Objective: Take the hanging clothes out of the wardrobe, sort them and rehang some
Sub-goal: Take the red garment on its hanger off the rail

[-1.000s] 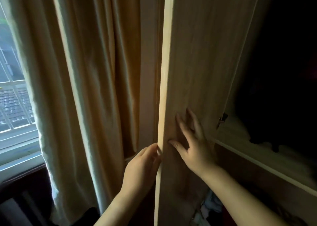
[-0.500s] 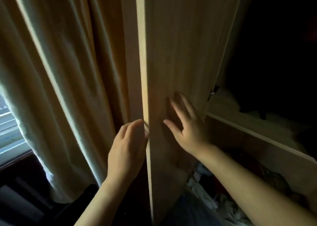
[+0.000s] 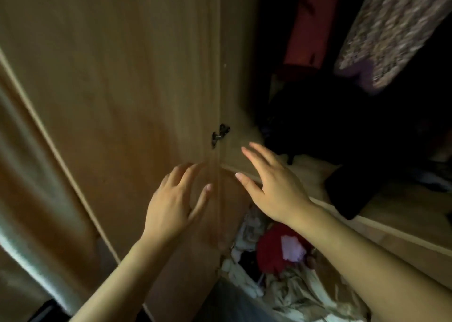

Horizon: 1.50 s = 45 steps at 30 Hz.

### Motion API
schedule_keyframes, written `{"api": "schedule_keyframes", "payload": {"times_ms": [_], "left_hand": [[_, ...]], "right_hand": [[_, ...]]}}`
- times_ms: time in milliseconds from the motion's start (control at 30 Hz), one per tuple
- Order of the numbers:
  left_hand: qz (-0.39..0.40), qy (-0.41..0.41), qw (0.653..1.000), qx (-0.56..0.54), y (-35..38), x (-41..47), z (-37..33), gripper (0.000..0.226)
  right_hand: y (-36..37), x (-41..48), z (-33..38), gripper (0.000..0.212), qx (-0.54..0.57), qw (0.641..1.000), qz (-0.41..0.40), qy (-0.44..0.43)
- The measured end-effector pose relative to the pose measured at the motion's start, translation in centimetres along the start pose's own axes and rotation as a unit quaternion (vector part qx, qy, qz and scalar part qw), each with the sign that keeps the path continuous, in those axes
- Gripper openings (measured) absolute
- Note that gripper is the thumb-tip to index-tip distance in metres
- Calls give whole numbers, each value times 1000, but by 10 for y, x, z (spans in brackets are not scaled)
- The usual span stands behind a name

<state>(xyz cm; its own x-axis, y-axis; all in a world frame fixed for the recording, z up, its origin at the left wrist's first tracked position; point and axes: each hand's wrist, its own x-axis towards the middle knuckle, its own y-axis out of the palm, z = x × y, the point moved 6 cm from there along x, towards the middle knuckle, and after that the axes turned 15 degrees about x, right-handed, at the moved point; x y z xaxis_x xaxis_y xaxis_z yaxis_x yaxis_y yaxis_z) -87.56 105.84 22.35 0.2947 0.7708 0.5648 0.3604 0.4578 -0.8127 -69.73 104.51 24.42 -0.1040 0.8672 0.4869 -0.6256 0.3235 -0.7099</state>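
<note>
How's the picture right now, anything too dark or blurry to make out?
Head view: dim; the wardrobe interior is nearly black, hiding whatever lies below the red garment and speckled garment. Motion blur smears the left hand; the right hand is sharper. The wide lens bends the door edge.

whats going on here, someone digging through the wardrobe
A person is at an open wardrobe. The left hand hovers open by the door, and the right hand reaches, open, toward the shelf edge; neither holds anything. A red garment and a speckled garment hang inside, dark clothes lie on the shelf, and a pile of clothes sits below it.
</note>
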Motion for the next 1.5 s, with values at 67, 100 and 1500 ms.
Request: {"api": "schedule_keyframes", "payload": {"times_ms": [67,100,1500], "left_hand": [[-15,29,999,-2,-5,40,-31,54],[-26,37,999,-9,-10,61,-45,56],[-357,225,843,-333,-142,717,-227,39]], "right_hand": [[-45,19,-7,59,-13,999,-28,-22],[-69,31,-9,58,-21,998,-40,-34],[-513,485,10,58,-594,712,-374,-20]]}}
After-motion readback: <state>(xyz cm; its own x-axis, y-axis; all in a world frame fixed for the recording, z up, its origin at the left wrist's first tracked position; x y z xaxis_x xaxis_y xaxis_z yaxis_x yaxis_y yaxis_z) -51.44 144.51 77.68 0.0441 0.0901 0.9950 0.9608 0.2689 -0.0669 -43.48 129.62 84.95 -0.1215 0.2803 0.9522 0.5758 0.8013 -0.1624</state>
